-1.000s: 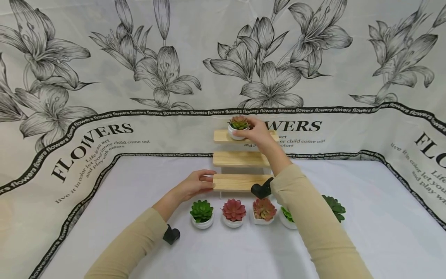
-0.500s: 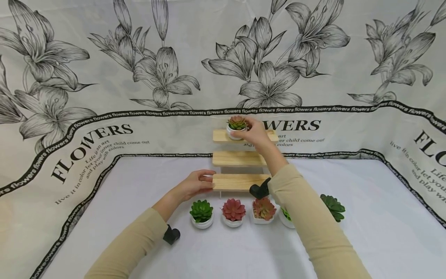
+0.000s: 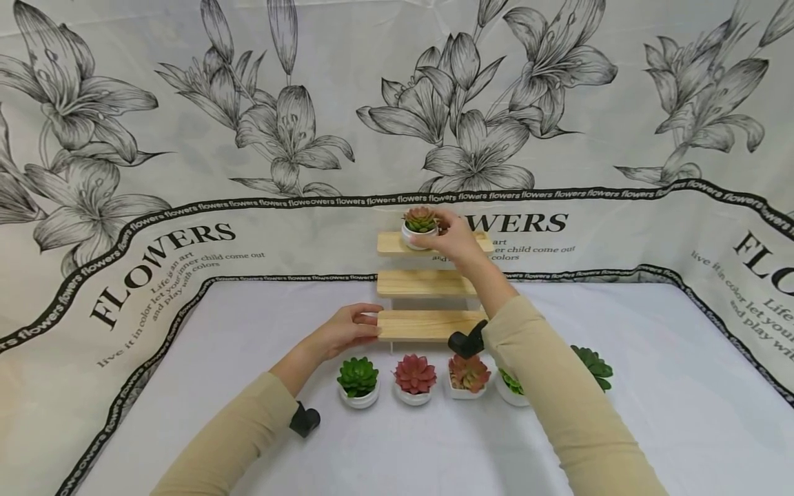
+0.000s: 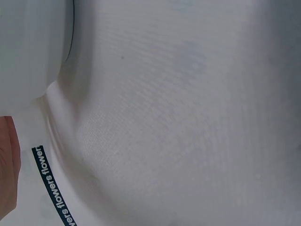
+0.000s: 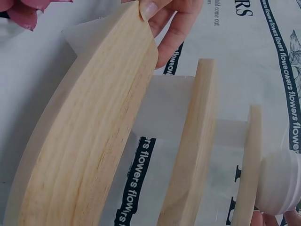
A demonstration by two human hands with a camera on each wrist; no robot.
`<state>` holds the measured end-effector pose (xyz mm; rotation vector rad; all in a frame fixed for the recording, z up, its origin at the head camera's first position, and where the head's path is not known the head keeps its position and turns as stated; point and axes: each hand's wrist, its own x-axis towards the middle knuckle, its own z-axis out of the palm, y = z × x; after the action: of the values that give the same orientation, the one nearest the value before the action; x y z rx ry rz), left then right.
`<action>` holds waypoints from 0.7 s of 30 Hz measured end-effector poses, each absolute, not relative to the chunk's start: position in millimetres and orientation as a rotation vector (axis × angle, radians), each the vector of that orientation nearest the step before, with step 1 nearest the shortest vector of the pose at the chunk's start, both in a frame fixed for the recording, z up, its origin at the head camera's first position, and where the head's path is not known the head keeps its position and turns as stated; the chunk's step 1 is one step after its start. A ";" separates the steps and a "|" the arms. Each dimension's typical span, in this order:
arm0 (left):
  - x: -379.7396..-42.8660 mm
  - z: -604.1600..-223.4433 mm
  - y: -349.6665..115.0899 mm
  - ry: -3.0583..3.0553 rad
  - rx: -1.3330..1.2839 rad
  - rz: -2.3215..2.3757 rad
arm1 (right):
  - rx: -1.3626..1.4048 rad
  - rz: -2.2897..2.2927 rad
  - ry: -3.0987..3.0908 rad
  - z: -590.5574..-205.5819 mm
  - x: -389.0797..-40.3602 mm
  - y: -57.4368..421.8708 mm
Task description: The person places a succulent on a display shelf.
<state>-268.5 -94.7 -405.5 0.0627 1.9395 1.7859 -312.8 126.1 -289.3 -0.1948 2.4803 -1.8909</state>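
Observation:
A stepped display stand with three pale wooden shelves stands at the middle back. My left hand pinches the left end of its lowest shelf; the right wrist view shows the thumb on the board's end and the fingers behind it. At the top shelf, my right hand holds a small succulent with reddish-green leaves by its round white pot. The pot's base is right at the top board, left of its middle. Only a sliver of the left hand enters the left wrist view.
In front of the stand is a row of potted succulents: green, pink-red, orange-red in a squarish pot, and bright green partly behind the right sleeve. A dark green one shows beyond the sleeve. Flower-printed cloth hangs behind.
The succulent in my right hand has shifted very slightly left along the top shelf. My left hand keeps its hold on the lowest shelf. The head view has drifted a little.

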 end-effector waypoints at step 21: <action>-268.2 -406.4 -94.8 1.949 0.085 1.777 | -0.155 -1.829 2.532 -259.7 -282.0 165.5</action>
<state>-268.2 -94.8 -406.4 0.0854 1.9490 1.7771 -282.0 165.5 -259.7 -0.1553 2.5316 -1.8287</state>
